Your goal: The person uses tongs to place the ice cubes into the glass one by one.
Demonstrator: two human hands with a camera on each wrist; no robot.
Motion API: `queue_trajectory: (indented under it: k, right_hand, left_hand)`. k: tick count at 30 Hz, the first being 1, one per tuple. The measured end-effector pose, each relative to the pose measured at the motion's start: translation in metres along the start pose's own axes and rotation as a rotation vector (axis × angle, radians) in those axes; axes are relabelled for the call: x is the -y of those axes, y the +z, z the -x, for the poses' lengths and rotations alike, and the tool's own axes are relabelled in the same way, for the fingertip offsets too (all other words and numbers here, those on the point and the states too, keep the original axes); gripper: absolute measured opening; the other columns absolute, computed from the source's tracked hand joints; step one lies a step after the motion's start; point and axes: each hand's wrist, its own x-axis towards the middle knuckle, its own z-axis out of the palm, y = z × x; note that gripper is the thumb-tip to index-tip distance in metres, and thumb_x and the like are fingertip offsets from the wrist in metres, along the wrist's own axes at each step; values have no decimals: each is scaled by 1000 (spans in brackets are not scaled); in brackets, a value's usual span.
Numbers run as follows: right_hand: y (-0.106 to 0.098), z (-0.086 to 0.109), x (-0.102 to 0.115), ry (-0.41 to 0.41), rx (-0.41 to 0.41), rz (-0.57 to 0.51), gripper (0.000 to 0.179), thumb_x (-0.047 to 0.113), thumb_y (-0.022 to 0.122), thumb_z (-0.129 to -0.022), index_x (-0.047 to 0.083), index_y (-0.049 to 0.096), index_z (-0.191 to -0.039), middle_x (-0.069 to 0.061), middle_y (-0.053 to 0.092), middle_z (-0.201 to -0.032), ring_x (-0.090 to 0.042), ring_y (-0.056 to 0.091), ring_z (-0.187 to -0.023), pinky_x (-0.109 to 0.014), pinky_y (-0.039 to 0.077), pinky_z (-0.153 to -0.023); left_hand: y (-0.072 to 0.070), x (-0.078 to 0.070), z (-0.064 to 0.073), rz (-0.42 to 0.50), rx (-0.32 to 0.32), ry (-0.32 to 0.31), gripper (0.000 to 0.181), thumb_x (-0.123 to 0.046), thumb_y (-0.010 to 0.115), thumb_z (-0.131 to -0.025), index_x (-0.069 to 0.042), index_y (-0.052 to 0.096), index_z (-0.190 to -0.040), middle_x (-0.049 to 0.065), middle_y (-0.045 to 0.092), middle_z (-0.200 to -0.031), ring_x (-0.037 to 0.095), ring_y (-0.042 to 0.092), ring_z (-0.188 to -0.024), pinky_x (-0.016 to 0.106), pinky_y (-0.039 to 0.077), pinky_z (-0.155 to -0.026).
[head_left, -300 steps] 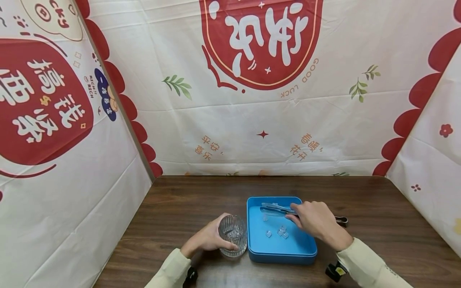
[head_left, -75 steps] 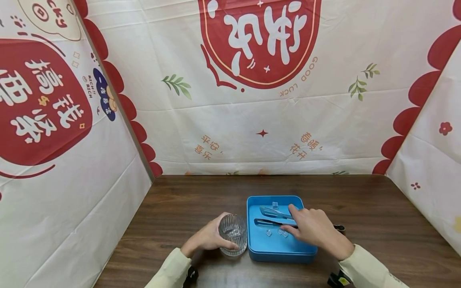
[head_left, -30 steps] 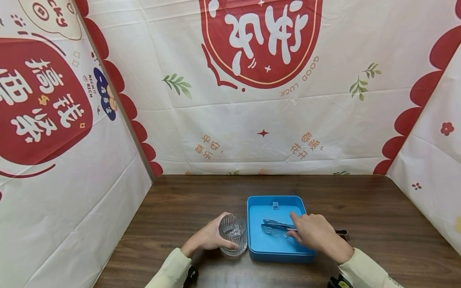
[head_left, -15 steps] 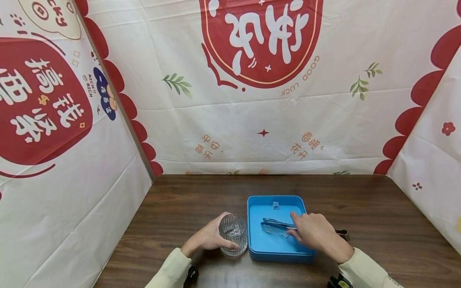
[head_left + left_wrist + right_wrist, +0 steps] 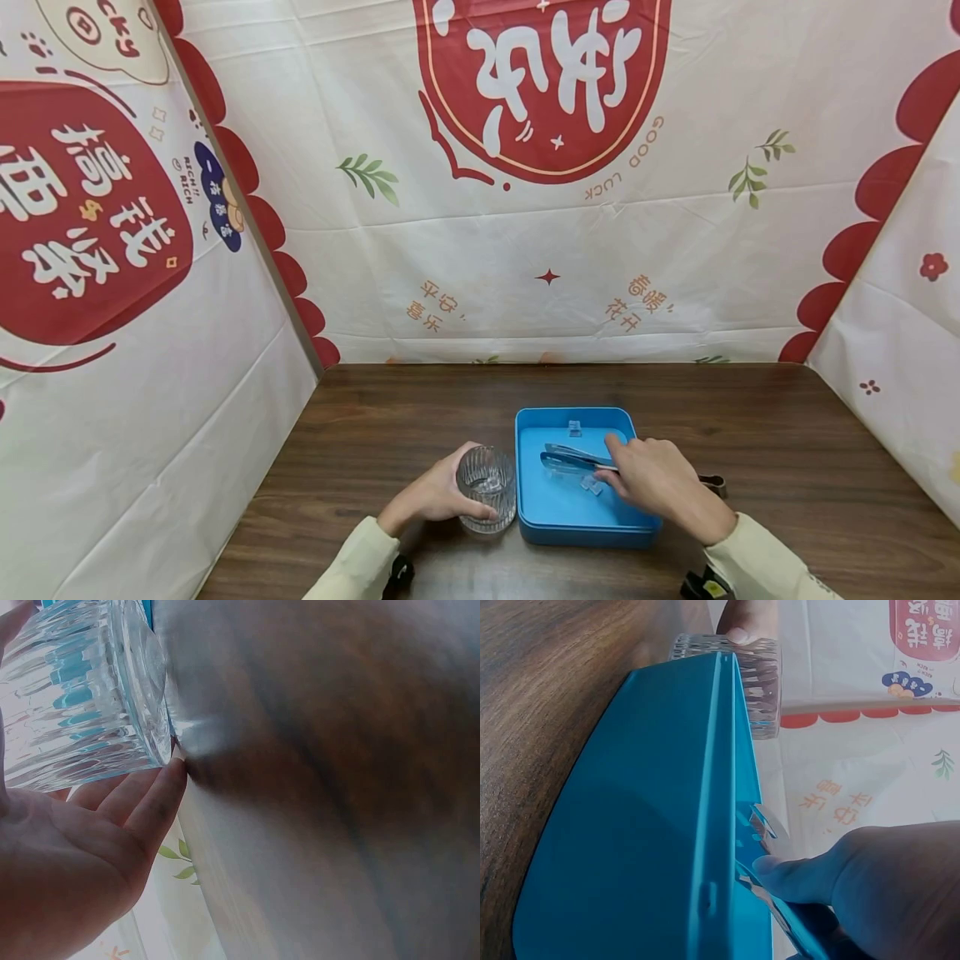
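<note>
My left hand (image 5: 438,490) grips a clear ribbed glass (image 5: 82,697) from its left side, the thumb across the near side. Something clear lies inside the glass, which stands on the table just left of a blue tray (image 5: 555,535). My right hand (image 5: 660,479) holds metal tongs (image 5: 577,457) over the tray, thumb on one arm, their tips close together and pointing left. I cannot tell whether a cube is between the tips. Clear cubes (image 5: 591,484) lie in the tray just nearer than the tongs, and another clear cube (image 5: 574,427) lies by its far wall.
The dark wooden table (image 5: 405,400) carries the glass and tray. A white printed cloth (image 5: 480,250) hangs behind it, with further cloth walls at the left (image 5: 187,400) and right. The tongs' rear end sticks out past the tray's right wall.
The tongs have closed from their wider spread 2.5 seconds ago. In the last half second they shifted slightly away from me, uncovering clear cubes in the tray. The left hand and glass stayed put.
</note>
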Motion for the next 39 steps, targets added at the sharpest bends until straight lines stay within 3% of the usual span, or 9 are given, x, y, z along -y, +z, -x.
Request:
queue_trajectory:
  k: [12,27,39]
  right_hand:
    - [-3,-3,-2,-7,-47,14,37,44,71,-88,13,51,-84,6,30,-51,-8,28,-39,-23,18,-41]
    - [-14,-7,-4,42,-24,-1,38,45,70,-88,10,53,-89,4,33,-52,-9,31,-40,-23,21,-41]
    - [-21,-9,-5,34,-77,21,40,45,71,-87,10,53,-87,4,31,-51,-8,30,-39,-22,20,-41]
  left_hand:
    - [-1,-1,0,-2,-1,-7,77,-36,91,-68,-23,49,-131,-2,62,-114,16,60,-102,34,49,-88]
    - [-2,-2,0,-20,4,-21,81,-40,90,-69,-23,47,-134,-2,62,-115,15,60,-100,34,50,-86]
    - [-1,-1,1,-11,3,-21,79,-39,90,-68,-25,48,-133,-4,61,-114,13,60,-100,33,49,-87]
